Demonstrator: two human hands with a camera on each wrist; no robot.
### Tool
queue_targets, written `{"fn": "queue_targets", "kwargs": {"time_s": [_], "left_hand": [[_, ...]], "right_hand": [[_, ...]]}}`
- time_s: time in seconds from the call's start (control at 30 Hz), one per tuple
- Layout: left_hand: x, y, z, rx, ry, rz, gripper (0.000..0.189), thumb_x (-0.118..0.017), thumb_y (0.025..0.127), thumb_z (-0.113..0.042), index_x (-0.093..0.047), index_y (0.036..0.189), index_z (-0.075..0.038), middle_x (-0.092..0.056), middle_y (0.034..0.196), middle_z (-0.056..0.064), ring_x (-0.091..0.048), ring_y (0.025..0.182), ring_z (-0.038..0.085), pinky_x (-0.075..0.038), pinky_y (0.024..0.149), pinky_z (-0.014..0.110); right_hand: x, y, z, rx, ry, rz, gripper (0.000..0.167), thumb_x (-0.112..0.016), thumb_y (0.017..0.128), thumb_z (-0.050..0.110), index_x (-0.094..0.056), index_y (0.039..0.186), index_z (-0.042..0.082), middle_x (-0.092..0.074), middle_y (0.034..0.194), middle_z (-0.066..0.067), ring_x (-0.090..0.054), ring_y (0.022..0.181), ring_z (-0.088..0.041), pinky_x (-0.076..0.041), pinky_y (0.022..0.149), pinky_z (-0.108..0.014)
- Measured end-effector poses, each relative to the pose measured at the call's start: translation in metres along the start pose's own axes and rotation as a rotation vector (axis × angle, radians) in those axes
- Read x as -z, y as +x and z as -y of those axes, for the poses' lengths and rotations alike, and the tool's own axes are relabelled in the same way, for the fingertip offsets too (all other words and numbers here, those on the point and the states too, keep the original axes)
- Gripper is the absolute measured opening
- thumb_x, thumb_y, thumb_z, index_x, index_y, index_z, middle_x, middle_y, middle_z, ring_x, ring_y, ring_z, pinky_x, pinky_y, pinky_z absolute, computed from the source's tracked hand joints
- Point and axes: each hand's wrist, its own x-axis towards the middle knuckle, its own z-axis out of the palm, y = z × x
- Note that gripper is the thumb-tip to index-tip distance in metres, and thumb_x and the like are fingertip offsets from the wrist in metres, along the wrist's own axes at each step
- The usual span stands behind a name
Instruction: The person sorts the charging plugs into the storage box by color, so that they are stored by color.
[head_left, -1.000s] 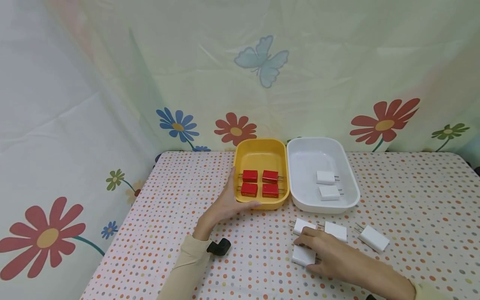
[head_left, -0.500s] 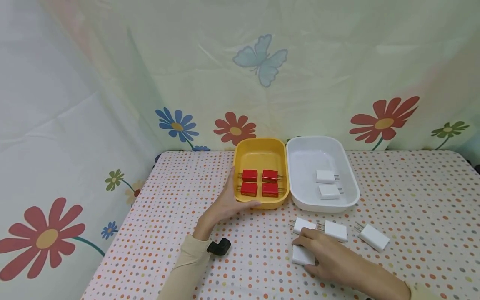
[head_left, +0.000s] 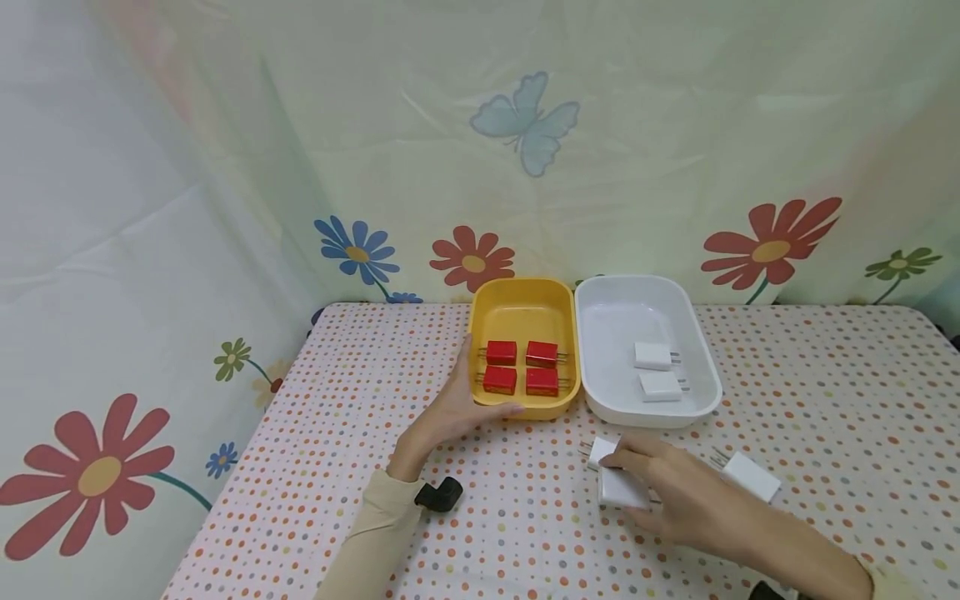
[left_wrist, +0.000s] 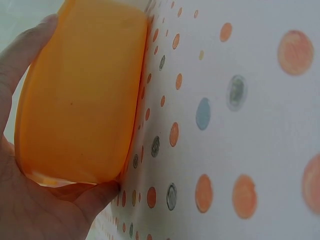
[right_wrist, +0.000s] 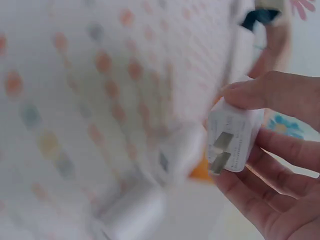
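My right hand (head_left: 678, 500) pinches a white plug-in USB charger (head_left: 621, 490) between thumb and fingers. In the right wrist view that charger (right_wrist: 232, 132) shows its two flat metal prongs, and the hand behind it looks large and near. Just past my fingertips lies another white charger (head_left: 600, 451), partly covered by the hand. My left hand (head_left: 452, 407) holds the near left corner of a yellow tray (head_left: 525, 300), thumb along its front wall and fingers up its left side. In the left wrist view the orange-yellow tray wall (left_wrist: 82, 95) fills the grasp.
Several red chargers (head_left: 500, 381) lie in two columns inside the yellow tray. A white tray (head_left: 611, 383) beside it holds two white chargers (head_left: 652, 355). One more white charger (head_left: 752, 477) rests on the dotted tablecloth (head_left: 825, 400) at right. A flowered curtain (head_left: 600, 167) hangs behind.
My right hand has shifted slightly right and away from me with the charger, now covering the loose charger in the middle. The left hand stays on the yellow tray.
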Motion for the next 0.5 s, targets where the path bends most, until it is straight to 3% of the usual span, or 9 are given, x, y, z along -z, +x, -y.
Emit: {"fn": "queue_targets", "kwargs": {"time_s": [0.27, 0.5], "left_hand": [[0.002, 0.001, -0.002, -0.020, -0.006, 0.001, 0.129, -0.090, 0.084, -0.030, 0.007, 0.168, -0.019, -0.024, 0.169, 0.008, -0.031, 0.151, 0.026, -0.034, 0.120, 0.055], [0.001, 0.000, 0.000, -0.008, -0.019, 0.009, 0.127, -0.089, 0.085, -0.030, 0.007, 0.168, -0.021, -0.024, 0.169, 0.008, -0.031, 0.150, 0.025, -0.036, 0.119, 0.055]], "right_hand": [[0.073, 0.022, -0.022, -0.034, -0.068, -0.257, 0.054, -0.095, 0.072, 0.005, -0.073, 0.121, -0.002, -0.069, 0.114, -0.016, -0.067, 0.099, -0.030, -0.061, 0.084, -0.050], [0.111, 0.056, -0.058, -0.116, -0.053, -0.277, 0.051, -0.090, 0.078, -0.001, -0.068, 0.123, -0.012, -0.066, 0.110, -0.023, -0.067, 0.101, -0.040, -0.058, 0.088, -0.058]]}}
